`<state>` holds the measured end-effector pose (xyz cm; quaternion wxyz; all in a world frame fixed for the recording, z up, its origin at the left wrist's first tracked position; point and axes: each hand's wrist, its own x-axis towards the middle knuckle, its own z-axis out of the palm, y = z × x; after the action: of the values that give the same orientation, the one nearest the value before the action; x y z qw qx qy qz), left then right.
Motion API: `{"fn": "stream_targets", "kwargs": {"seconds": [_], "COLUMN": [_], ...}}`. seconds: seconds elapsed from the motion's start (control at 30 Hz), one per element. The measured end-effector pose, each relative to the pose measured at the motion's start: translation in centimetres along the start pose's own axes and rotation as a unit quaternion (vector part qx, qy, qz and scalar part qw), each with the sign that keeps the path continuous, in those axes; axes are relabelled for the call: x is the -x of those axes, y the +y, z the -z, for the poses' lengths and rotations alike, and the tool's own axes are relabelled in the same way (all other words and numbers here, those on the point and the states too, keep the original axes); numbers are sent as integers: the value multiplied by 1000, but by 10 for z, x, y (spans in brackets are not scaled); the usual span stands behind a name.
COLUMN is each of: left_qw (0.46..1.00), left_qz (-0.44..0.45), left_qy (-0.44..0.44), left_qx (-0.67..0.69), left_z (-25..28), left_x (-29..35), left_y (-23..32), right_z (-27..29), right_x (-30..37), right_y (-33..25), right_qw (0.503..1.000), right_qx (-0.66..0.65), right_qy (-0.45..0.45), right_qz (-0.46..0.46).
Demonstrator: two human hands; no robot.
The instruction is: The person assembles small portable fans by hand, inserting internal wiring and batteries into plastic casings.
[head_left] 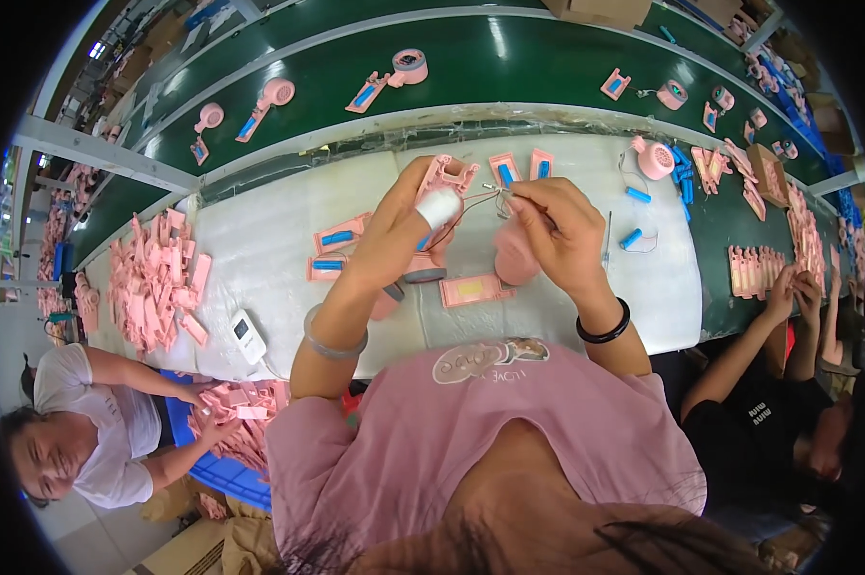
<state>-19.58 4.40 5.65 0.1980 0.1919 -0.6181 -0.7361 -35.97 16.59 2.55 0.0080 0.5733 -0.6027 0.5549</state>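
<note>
My left hand [399, 225], its thumb wrapped in white tape, is closed on a pink plastic housing [449, 175] held upright above the table. Thin wires [482, 195] run from the housing across to my right hand [559, 225], whose thumb and fingers pinch their ends. Just under my hands lie a round pink fan head [516, 254] and a flat pink shell [475, 290] with a yellowish patch. Pink shells with blue battery cells [336, 238] rest left of my left wrist. Two more battery shells [542, 165] lie beyond my fingers.
A heap of pink shells [159, 278] and a small white device [247, 335] sit on the left. At the right are blue cells [681, 177] and another fan head [653, 158]. A green conveyor [509, 57] carries assemblies beyond. Co-workers [97, 422] work on both sides.
</note>
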Motion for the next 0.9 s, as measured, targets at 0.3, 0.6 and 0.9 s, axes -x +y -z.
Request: {"fn": "stream_targets", "kwargs": {"seconds": [0.3, 0.6, 0.9], "left_qw": [996, 993, 980], "left_qz": [10, -80, -134], "left_qy": [71, 49, 46], "left_qx": [45, -64, -139], "left_z": [-25, -34, -37], "left_x": [3, 10, 11], "left_y": [-30, -33, -38], "right_z": [-4, -5, -7], "right_x": [8, 12, 15], "right_y": [3, 6, 7], "right_qw": [997, 986, 984], "right_qx": [19, -12, -13], "right_qy": [-4, -3, 0], "right_qz": [78, 163, 176]}}
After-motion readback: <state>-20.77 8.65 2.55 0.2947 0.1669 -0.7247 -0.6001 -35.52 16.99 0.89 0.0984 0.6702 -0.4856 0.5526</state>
